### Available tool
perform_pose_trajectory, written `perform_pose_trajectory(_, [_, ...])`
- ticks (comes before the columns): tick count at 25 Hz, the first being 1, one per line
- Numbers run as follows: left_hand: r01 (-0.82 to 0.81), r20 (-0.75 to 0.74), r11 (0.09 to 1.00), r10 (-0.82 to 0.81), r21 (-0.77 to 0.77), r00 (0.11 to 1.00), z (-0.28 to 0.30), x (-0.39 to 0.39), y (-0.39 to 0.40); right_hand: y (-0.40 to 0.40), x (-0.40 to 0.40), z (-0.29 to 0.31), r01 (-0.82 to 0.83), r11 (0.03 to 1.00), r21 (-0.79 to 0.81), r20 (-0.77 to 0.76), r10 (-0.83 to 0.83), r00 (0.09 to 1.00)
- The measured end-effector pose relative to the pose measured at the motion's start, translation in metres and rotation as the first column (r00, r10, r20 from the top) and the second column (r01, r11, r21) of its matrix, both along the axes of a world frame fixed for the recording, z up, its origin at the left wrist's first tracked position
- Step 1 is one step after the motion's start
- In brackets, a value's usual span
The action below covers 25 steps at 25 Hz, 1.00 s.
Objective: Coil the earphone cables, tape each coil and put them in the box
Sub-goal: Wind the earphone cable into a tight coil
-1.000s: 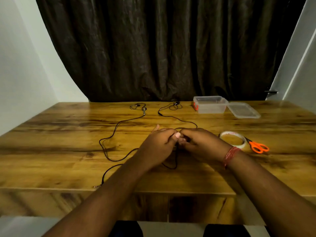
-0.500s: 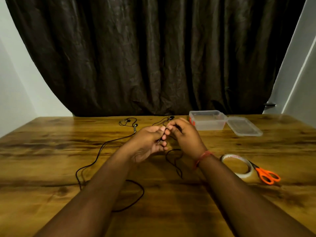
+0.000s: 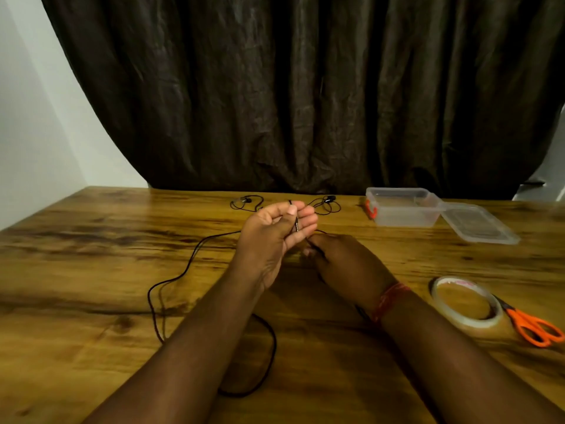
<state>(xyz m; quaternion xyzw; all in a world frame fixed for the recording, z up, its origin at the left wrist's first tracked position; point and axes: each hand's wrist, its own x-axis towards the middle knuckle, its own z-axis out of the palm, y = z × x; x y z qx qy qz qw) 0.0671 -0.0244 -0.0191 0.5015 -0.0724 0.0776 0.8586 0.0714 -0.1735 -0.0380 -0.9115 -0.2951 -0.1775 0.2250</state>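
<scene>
On the left of the desk (image 3: 91, 240) the black earphone cable (image 3: 189, 264) trails in loose loops, its earbuds (image 3: 244, 201) lying far back by the curtain. The left hand (image 3: 272, 237), palm up, pins the cable's plug end under its thumb. The right hand (image 3: 342, 264), knuckles up, pinches the cable just below it. No coil has formed yet, so the long slack could snag, kink or tangle while winding, and a weak thumb hold would let early turns spring loose. Further right, well apart, wait the open plastic box (image 3: 403, 209), its lid (image 3: 477, 224), the tape roll (image 3: 467, 304) and orange scissors (image 3: 532, 325).
</scene>
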Motion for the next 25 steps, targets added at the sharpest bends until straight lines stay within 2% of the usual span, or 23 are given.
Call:
perform_pose_trajectory(2, [-0.044,0.040,0.997,0.042,0.059,0.998,-0.002,-0.001,0.000,0.000,-0.010,0.003,-0.002,1.000,-0.014,-0.015,0.001,1.000])
perform_pose_trajectory(4, [-0.100,0.092,0.973,0.083,0.206,0.992,-0.004,-0.003,-0.002,-0.002,-0.018,0.009,-0.003,1.000,-0.002,-0.030,0.003,1.000])
perform_pose_trajectory(7, [-0.175,0.166,0.861,0.107,0.477,0.980,-0.009,-0.007,-0.005,-0.009,-0.021,0.025,-0.027,1.000,0.002,-0.023,0.027,0.999])
perform_pose_trajectory(9, [-0.137,0.156,0.807,0.057,0.575,0.986,-0.011,-0.010,-0.009,-0.016,-0.020,0.037,-0.018,0.999,0.047,0.053,0.016,0.998])
perform_pose_trajectory(11, [-0.009,0.109,0.829,-0.063,0.560,0.992,-0.011,-0.012,-0.014,-0.024,-0.018,0.043,0.036,0.993,0.117,0.160,-0.054,0.986])
perform_pose_trajectory(13, [0.104,0.092,0.842,-0.179,0.529,0.980,-0.010,-0.015,-0.017,-0.029,-0.016,0.043,0.077,0.973,0.217,0.195,-0.120,0.973])
perform_pose_trajectory(15, [0.169,0.104,0.861,-0.247,0.481,0.963,-0.009,-0.018,-0.019,-0.029,-0.012,0.039,0.114,0.940,0.321,0.152,-0.170,0.974])
perform_pose_trajectory(17, [0.198,0.136,0.903,-0.266,0.380,0.954,-0.007,-0.021,-0.019,-0.025,-0.008,0.031,0.119,0.930,0.349,0.088,-0.159,0.983])
perform_pose_trajectory(20, [0.168,0.179,0.949,-0.220,0.265,0.959,-0.005,-0.020,-0.018,-0.014,-0.010,0.020,0.025,0.917,0.399,-0.086,0.010,0.996])
perform_pose_trajectory(21, [0.150,0.185,0.959,-0.196,0.239,0.963,-0.004,-0.020,-0.018,-0.012,-0.011,0.018,0.009,0.918,0.396,-0.129,0.045,0.991])
perform_pose_trajectory(25, [0.056,0.191,0.989,-0.082,0.139,0.978,0.000,-0.016,-0.015,-0.003,-0.013,0.009,-0.015,0.982,0.186,-0.237,0.060,0.970])
